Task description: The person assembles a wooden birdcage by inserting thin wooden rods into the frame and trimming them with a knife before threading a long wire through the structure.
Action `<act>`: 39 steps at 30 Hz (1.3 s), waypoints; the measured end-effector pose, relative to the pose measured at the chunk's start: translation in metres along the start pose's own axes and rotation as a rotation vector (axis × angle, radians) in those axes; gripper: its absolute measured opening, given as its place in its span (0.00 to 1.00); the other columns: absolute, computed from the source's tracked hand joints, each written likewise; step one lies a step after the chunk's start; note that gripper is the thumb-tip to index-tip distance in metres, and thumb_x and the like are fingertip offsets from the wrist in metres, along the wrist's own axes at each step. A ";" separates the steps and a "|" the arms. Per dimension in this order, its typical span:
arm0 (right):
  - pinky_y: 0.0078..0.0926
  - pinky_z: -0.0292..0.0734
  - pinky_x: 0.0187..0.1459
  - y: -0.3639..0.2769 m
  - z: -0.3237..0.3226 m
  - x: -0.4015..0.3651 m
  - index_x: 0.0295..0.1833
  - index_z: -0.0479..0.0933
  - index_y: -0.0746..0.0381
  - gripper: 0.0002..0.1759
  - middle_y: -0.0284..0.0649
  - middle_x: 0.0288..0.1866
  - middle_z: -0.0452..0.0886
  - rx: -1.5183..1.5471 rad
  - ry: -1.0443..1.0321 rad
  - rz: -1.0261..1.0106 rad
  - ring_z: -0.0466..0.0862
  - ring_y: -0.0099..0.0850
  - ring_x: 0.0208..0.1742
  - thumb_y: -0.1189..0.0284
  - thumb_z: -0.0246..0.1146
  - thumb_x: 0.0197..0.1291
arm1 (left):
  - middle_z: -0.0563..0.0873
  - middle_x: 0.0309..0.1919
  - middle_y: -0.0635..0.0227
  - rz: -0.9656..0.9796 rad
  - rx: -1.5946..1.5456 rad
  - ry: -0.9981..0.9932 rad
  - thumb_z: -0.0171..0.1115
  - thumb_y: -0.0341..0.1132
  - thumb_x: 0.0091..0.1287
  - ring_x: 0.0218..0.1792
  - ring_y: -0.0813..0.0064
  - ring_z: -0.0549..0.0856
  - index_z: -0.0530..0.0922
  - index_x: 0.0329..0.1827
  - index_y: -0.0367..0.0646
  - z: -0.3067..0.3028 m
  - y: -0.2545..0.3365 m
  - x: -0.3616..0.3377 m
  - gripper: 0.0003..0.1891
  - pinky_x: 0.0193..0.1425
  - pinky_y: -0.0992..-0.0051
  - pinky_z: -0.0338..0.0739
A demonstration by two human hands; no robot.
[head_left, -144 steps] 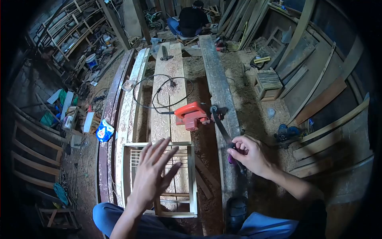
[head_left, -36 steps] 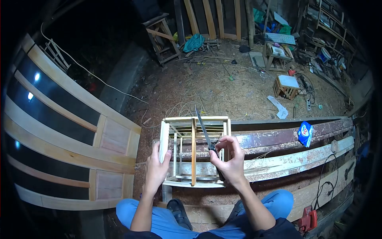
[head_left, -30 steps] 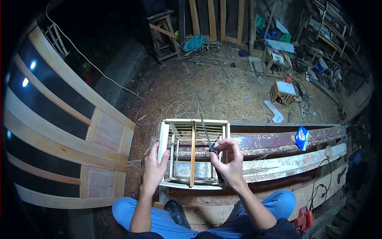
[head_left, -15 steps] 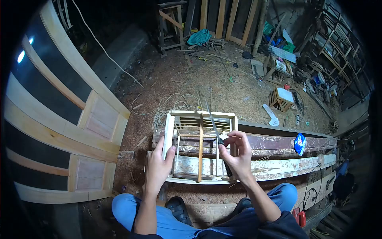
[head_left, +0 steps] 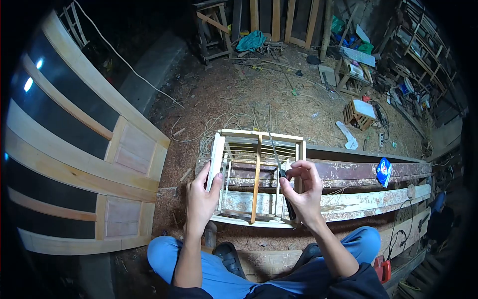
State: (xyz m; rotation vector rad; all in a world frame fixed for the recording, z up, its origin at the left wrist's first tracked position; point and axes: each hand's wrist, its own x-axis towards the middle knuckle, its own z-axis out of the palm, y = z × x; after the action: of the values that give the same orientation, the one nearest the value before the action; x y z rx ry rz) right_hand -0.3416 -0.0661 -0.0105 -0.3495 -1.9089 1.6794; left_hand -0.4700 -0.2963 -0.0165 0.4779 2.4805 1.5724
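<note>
A small open frame of pale wooden strips [head_left: 257,184] stands in front of me on the planks, with a darker strip down its middle. My left hand [head_left: 202,199] grips the frame's left side, thumb on the near face and fingers behind the edge. My right hand [head_left: 304,192] pinches a long thin-bladed knife [head_left: 275,149] where its black handle meets the blade. The blade points up and away across the frame's right half, while the handle hangs down beside my palm.
Long weathered planks [head_left: 368,199] run to the right, carrying a blue packet [head_left: 383,172]. A large panelled door [head_left: 132,142] leans in at left. Beyond lie coiled strips [head_left: 209,134] and a slatted wooden stool [head_left: 359,114]. A red power tool [head_left: 382,269] sits low at right.
The whole view has shifted slightly, so the frame and both hands appear a little further right. Both hands keep their holds on the frame and the knife.
</note>
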 end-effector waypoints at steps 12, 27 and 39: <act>0.25 0.81 0.53 0.004 0.008 0.018 0.64 0.74 0.63 0.24 0.35 0.45 0.84 -0.004 -0.058 0.007 0.85 0.23 0.48 0.82 0.75 0.67 | 0.91 0.44 0.69 0.016 0.008 0.026 0.63 0.36 0.85 0.37 0.85 0.82 0.76 0.80 0.34 -0.005 -0.017 0.006 0.25 0.46 0.76 0.81; 0.30 0.80 0.56 -0.019 -0.030 0.009 0.61 0.77 0.63 0.23 0.36 0.41 0.89 -0.175 0.182 -0.103 0.87 0.25 0.45 0.78 0.77 0.64 | 0.78 0.76 0.41 0.235 0.509 0.227 0.63 0.43 0.83 0.76 0.43 0.76 0.71 0.83 0.35 0.005 0.038 -0.011 0.31 0.83 0.51 0.67; 0.16 0.75 0.38 0.027 -0.159 -0.031 0.67 0.76 0.63 0.26 0.32 0.40 0.85 -0.203 0.358 0.064 0.80 0.15 0.36 0.78 0.77 0.66 | 0.90 0.64 0.54 1.020 0.290 -0.084 0.68 0.34 0.72 0.70 0.54 0.86 0.84 0.65 0.45 0.145 0.110 -0.093 0.19 0.81 0.48 0.69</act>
State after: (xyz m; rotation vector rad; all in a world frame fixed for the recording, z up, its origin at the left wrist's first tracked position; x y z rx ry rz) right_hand -0.2304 0.0525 -0.0359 -0.7455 -1.8116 1.3536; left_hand -0.3187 -0.1625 0.0174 2.0366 2.5085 1.3212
